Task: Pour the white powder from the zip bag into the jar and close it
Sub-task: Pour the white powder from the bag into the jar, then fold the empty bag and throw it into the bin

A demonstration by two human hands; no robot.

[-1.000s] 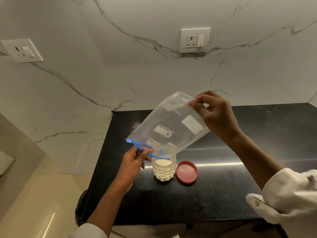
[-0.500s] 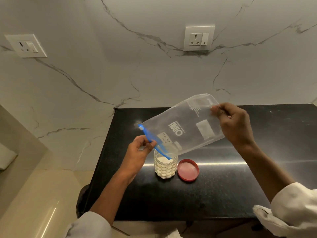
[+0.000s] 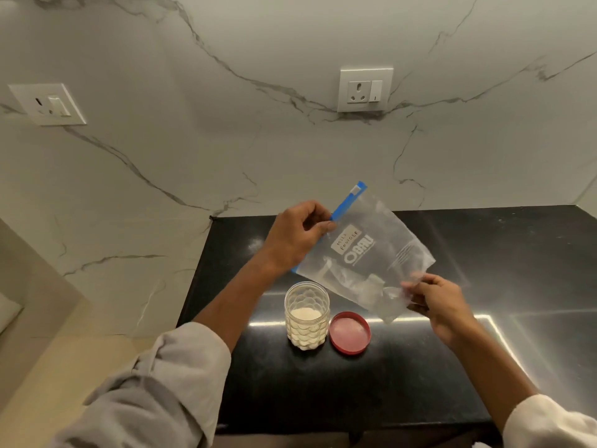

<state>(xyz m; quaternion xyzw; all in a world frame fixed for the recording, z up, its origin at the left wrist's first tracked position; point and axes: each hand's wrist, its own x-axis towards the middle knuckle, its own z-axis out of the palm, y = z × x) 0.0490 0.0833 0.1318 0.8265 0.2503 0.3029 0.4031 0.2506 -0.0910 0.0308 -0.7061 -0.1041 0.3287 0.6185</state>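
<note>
A: Clear plastic zip bag (image 3: 361, 263), near-empty, held above the tabletop (image 3: 420, 376); left hand (image 3: 295, 236) fingers pinch the blue zip, right hand (image 3: 434, 300) fingers pinch the bottom corner.

B: Jar (image 3: 307, 315): open, powder inside, red lid (image 3: 350, 332) beside. Risk: a sweeping bag tips it.

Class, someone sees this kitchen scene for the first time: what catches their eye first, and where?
The clear zip bag with its blue strip, held up by the left hand and right hand over the black counter. Below it stands an open jar of white powder, its red lid lying alongside.
</note>
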